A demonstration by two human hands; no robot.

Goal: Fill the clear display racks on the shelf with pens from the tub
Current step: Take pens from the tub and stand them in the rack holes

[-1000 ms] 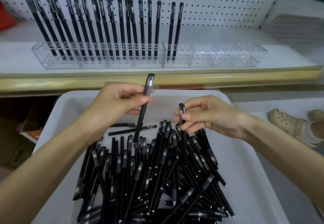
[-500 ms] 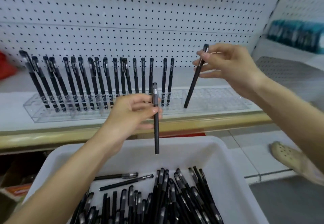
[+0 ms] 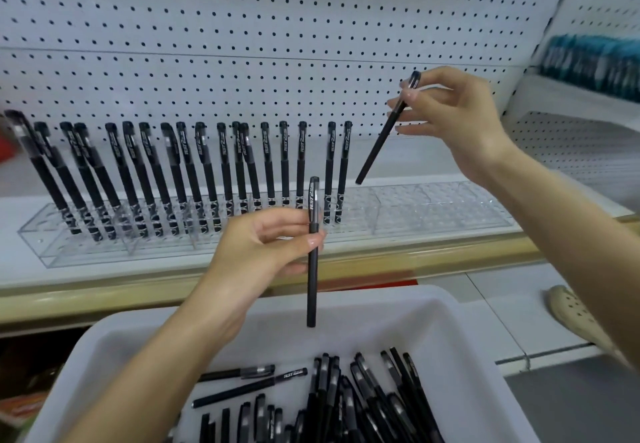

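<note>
- Right pen (image 3: 384,134): no longer down at the pile as a second ago. Now hangs tilted, cap up, lower end just above the back edge of the clear rack (image 3: 433,207), just right of the last of the standing pens (image 3: 225,172).
- Judgement: aimed at the next free hole; insertion not yet done.
- Left pen (image 3: 312,255): likewise lifted from the pile. Hangs upright in front of the rack, cap across its front wall, lower end below it over the far wall of the tub (image 3: 450,321). Probably next in line.
- Rack fill: left and middle stocked, right part bare holes; task roughly half done.
- Right hand (image 3: 457,113): raised above the rack's right half, wrist bent, thumb and fingertips pinching the pen near its cap.
- Left hand (image 3: 263,252): low in front of the rack, thumb and curled fingers gripping the pen just under its cap.
- Loose pens (image 3: 363,401): heaped in the tub, below and in front of the rack.
</note>
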